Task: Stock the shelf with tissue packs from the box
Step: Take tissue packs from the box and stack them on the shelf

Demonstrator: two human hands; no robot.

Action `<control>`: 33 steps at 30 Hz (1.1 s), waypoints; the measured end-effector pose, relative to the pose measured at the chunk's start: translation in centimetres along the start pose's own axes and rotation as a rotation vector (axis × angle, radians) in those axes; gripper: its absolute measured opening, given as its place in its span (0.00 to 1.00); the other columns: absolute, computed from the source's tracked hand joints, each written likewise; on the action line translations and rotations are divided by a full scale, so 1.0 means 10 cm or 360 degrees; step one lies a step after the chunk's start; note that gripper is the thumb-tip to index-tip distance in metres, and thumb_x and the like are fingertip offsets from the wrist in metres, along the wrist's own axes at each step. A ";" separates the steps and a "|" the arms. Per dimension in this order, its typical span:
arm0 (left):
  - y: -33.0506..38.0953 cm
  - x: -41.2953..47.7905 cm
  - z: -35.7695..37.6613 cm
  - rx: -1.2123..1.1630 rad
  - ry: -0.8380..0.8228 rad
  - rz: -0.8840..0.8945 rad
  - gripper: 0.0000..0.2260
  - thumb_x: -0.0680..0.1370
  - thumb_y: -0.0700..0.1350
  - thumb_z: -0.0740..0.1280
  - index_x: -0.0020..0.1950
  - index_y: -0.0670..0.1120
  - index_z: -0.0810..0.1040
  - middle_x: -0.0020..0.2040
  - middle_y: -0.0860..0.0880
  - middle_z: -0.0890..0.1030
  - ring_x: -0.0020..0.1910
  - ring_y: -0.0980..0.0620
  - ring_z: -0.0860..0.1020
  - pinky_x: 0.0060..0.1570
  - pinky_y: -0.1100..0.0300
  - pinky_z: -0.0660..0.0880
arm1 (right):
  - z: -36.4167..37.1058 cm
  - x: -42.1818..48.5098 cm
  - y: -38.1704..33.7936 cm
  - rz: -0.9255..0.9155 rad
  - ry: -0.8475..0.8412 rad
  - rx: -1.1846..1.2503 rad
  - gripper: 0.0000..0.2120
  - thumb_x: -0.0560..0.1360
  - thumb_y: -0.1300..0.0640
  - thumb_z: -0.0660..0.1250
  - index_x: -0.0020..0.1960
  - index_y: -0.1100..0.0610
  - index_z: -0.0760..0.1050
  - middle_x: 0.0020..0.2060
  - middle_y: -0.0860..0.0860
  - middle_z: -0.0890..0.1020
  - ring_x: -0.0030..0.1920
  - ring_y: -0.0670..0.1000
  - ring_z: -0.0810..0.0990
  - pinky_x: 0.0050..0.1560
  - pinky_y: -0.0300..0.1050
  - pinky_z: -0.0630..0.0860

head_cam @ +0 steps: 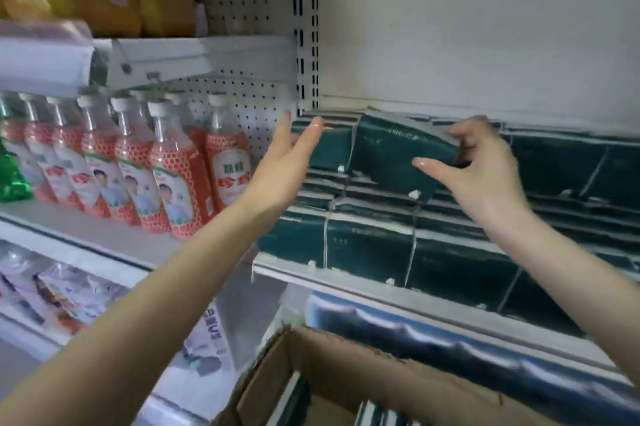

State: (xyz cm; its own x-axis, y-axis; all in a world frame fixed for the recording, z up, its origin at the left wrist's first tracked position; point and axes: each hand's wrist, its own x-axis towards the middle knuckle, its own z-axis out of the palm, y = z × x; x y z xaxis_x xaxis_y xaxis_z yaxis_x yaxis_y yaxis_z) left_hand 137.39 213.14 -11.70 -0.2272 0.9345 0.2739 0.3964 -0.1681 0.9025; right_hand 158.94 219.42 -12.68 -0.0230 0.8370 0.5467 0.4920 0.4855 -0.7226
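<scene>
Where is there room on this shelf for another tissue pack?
Atop the stacked packs, right of the tilted pack in the right hand, under the bare back panel. Also the strip before the bottles. Lower layers are crammed.

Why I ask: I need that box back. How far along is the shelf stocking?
Done: several layers of teal packs already lie on the shelf. In hand: the right hand grips a tilted pack atop the stack, while the open left hand touches the stack's left end. Left: spare packs show in the cardboard box, so it isn't finished.
</scene>
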 end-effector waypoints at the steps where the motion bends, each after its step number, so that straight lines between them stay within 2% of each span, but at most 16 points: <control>1: -0.09 0.16 -0.06 0.0045 0.0042 -0.0066 0.34 0.79 0.63 0.56 0.79 0.54 0.44 0.76 0.51 0.63 0.73 0.49 0.65 0.74 0.47 0.58 | 0.03 0.13 0.08 -0.0001 0.0002 -0.0057 0.21 0.67 0.51 0.77 0.53 0.50 0.70 0.49 0.53 0.79 0.46 0.53 0.77 0.47 0.46 0.73; 5: -0.46 0.65 -0.16 0.0235 0.0021 -0.0279 0.50 0.67 0.70 0.66 0.78 0.53 0.42 0.74 0.43 0.66 0.69 0.43 0.71 0.70 0.42 0.65 | 0.18 0.48 0.32 0.0027 -0.0006 -0.0235 0.19 0.69 0.53 0.76 0.54 0.51 0.69 0.45 0.53 0.77 0.42 0.51 0.73 0.38 0.41 0.68; 6: -0.53 0.73 -0.16 0.0231 0.0016 -0.0328 0.49 0.67 0.68 0.67 0.78 0.49 0.47 0.73 0.42 0.67 0.69 0.42 0.70 0.69 0.42 0.66 | 0.22 0.53 0.35 0.0006 0.0002 -0.0283 0.19 0.69 0.54 0.76 0.54 0.52 0.70 0.43 0.52 0.75 0.41 0.51 0.73 0.38 0.41 0.68; 8: -0.61 0.88 -0.14 0.0182 -0.0004 -0.0338 0.36 0.70 0.63 0.68 0.70 0.47 0.59 0.68 0.40 0.71 0.66 0.41 0.72 0.67 0.42 0.68 | 0.32 0.59 0.42 -0.0040 0.0023 -0.0357 0.19 0.70 0.55 0.76 0.55 0.54 0.71 0.41 0.48 0.71 0.42 0.50 0.72 0.40 0.40 0.67; 9: -0.63 0.94 -0.13 0.0203 -0.0024 -0.0357 0.32 0.72 0.62 0.67 0.69 0.47 0.61 0.67 0.40 0.72 0.65 0.41 0.72 0.66 0.42 0.69 | 0.36 0.60 0.46 -0.0055 0.0038 -0.0364 0.19 0.69 0.55 0.76 0.55 0.55 0.71 0.43 0.48 0.70 0.43 0.50 0.73 0.42 0.40 0.68; 11: -0.70 1.05 -0.09 0.0267 -0.0057 -0.0396 0.34 0.75 0.61 0.65 0.75 0.45 0.60 0.69 0.41 0.72 0.65 0.42 0.72 0.67 0.43 0.68 | 0.45 0.62 0.54 -0.0079 0.0070 -0.0347 0.21 0.69 0.54 0.76 0.58 0.56 0.72 0.49 0.51 0.70 0.44 0.50 0.74 0.47 0.40 0.69; 14: -0.77 1.16 -0.02 0.0239 -0.0111 -0.0318 0.26 0.77 0.58 0.63 0.71 0.47 0.69 0.68 0.46 0.74 0.64 0.46 0.73 0.69 0.45 0.66 | 0.54 0.64 0.60 -0.0156 0.0106 -0.0370 0.21 0.71 0.55 0.75 0.60 0.56 0.71 0.52 0.50 0.67 0.43 0.49 0.72 0.48 0.40 0.69; 16: -0.78 1.20 0.02 0.0257 -0.0118 -0.0299 0.23 0.79 0.58 0.62 0.70 0.47 0.71 0.67 0.46 0.75 0.63 0.47 0.73 0.69 0.48 0.65 | 0.58 0.66 0.59 -0.0171 0.0118 -0.0369 0.22 0.71 0.55 0.74 0.60 0.56 0.69 0.52 0.49 0.66 0.44 0.49 0.72 0.48 0.40 0.70; 20: -0.76 1.19 -0.02 0.0248 -0.0111 -0.0335 0.27 0.78 0.60 0.61 0.73 0.46 0.67 0.70 0.45 0.71 0.65 0.45 0.73 0.69 0.47 0.66 | 0.55 0.63 0.60 -0.0104 0.0084 -0.0326 0.25 0.71 0.53 0.74 0.62 0.55 0.67 0.53 0.49 0.65 0.48 0.50 0.74 0.49 0.40 0.71; 22: -0.71 1.11 -0.05 0.0219 0.0016 -0.0346 0.31 0.77 0.60 0.62 0.75 0.46 0.62 0.72 0.44 0.69 0.62 0.45 0.75 0.63 0.52 0.71 | 0.47 0.54 0.55 -0.0035 0.0050 -0.0306 0.25 0.72 0.50 0.73 0.64 0.53 0.65 0.55 0.49 0.65 0.49 0.51 0.75 0.48 0.42 0.72; 24: -0.60 0.94 -0.08 0.0115 0.0225 -0.0272 0.31 0.77 0.58 0.63 0.75 0.46 0.60 0.72 0.47 0.68 0.53 0.52 0.77 0.49 0.69 0.73 | 0.36 0.39 0.48 0.0048 0.0003 -0.0267 0.25 0.74 0.48 0.71 0.65 0.52 0.64 0.57 0.49 0.66 0.50 0.51 0.76 0.46 0.42 0.72; 25: -0.54 0.82 -0.10 0.0094 0.0301 -0.0204 0.29 0.78 0.57 0.63 0.75 0.46 0.60 0.71 0.48 0.68 0.49 0.57 0.76 0.39 0.76 0.71 | 0.28 0.29 0.44 0.0053 -0.0025 -0.0238 0.24 0.74 0.48 0.70 0.65 0.51 0.64 0.58 0.49 0.66 0.50 0.50 0.76 0.46 0.39 0.71; 26: -0.48 0.68 -0.11 0.0109 0.0337 -0.0120 0.28 0.79 0.56 0.62 0.75 0.46 0.60 0.71 0.49 0.68 0.49 0.59 0.75 0.35 0.78 0.69 | 0.21 0.18 0.39 0.0022 -0.0048 -0.0214 0.23 0.75 0.48 0.69 0.65 0.51 0.65 0.58 0.49 0.67 0.50 0.48 0.75 0.44 0.35 0.70; 27: -0.44 0.53 -0.11 0.0145 0.0321 -0.0031 0.28 0.79 0.56 0.62 0.75 0.47 0.60 0.72 0.49 0.68 0.54 0.58 0.73 0.40 0.78 0.69 | 0.14 0.07 0.34 -0.0022 -0.0075 -0.0204 0.23 0.75 0.49 0.69 0.65 0.51 0.65 0.58 0.50 0.67 0.49 0.47 0.75 0.42 0.30 0.68; 29: -0.39 0.19 -0.11 0.0184 0.0229 0.0111 0.28 0.79 0.56 0.62 0.76 0.48 0.59 0.72 0.51 0.68 0.64 0.58 0.69 0.57 0.69 0.67 | 0.04 -0.17 0.22 -0.0089 -0.0164 -0.0187 0.22 0.75 0.49 0.69 0.64 0.51 0.66 0.56 0.49 0.68 0.45 0.43 0.75 0.40 0.26 0.67; 33: -0.40 -0.49 -0.01 0.0142 0.0056 0.0124 0.29 0.77 0.57 0.64 0.75 0.49 0.62 0.72 0.51 0.68 0.69 0.57 0.68 0.69 0.59 0.64 | -0.03 -0.64 0.03 -0.0120 -0.0430 -0.0167 0.21 0.75 0.49 0.69 0.64 0.51 0.65 0.54 0.49 0.67 0.45 0.42 0.75 0.46 0.33 0.69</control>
State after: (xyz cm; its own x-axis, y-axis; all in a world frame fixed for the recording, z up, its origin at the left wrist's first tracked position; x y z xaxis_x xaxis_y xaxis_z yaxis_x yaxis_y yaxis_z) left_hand 136.85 209.24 -16.57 -0.2233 0.9078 0.3550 0.4912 -0.2098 0.8454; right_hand 159.52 214.13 -16.19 -0.2867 0.8431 0.4550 0.5668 0.5322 -0.6289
